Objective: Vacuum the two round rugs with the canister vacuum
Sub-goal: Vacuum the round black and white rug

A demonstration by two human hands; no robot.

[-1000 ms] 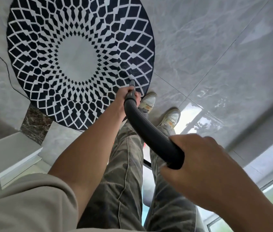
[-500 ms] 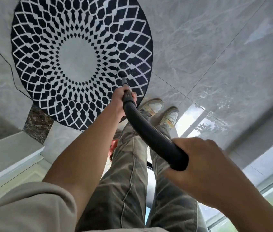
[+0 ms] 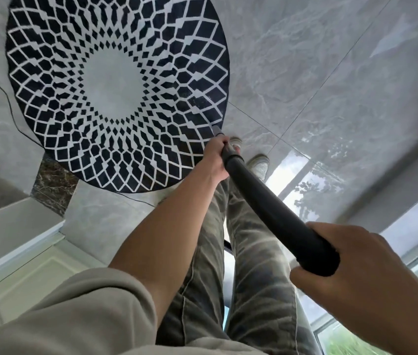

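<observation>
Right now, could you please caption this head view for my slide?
Left hand and right hand grip the vacuum wand, aimed at the round rug on grey tiles.

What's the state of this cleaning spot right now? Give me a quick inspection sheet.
Surface: glossy grey tiled floor.
Job's things: one round rug in view; vacuum wand tip at its near edge.
Clutter: nothing seen.
Hands: left hand grips wand low; right hand holds its upper end.
Cables: thin black cord on floor left of rug.
Surroundings: window at right.
</observation>
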